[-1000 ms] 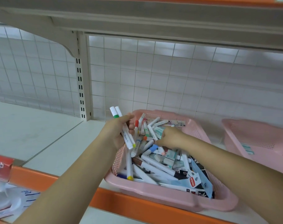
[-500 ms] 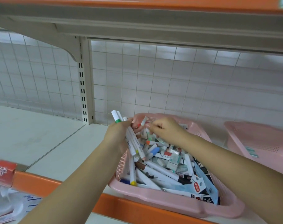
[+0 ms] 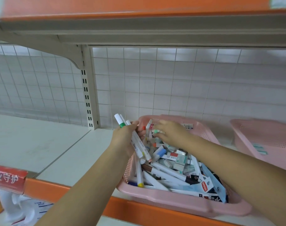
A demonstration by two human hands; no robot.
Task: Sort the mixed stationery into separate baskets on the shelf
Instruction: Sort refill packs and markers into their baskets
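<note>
A pink basket (image 3: 184,207) on the shelf is full of mixed stationery: white markers with coloured caps, erasers and packaged items. My left hand (image 3: 124,137) holds a bundle of white markers (image 3: 135,141) upright over the basket's left rim, one with a green band on top. My right hand (image 3: 170,132) is over the far end of the basket, fingers curled round a marker with a pale green end (image 3: 155,131). A red-capped marker (image 3: 144,128) sits between the two hands.
A second pink basket (image 3: 256,137) stands to the right, with a few small items inside. The white shelf board (image 3: 41,144) stretches to the left. An upper shelf hangs overhead. A wire grid backs the shelf. An orange front edge (image 3: 57,190) carries a red label.
My right hand rose from the pile toward my left hand, then drew back right, holding a marker. The bundle in my left hand has grown by a marker.
</note>
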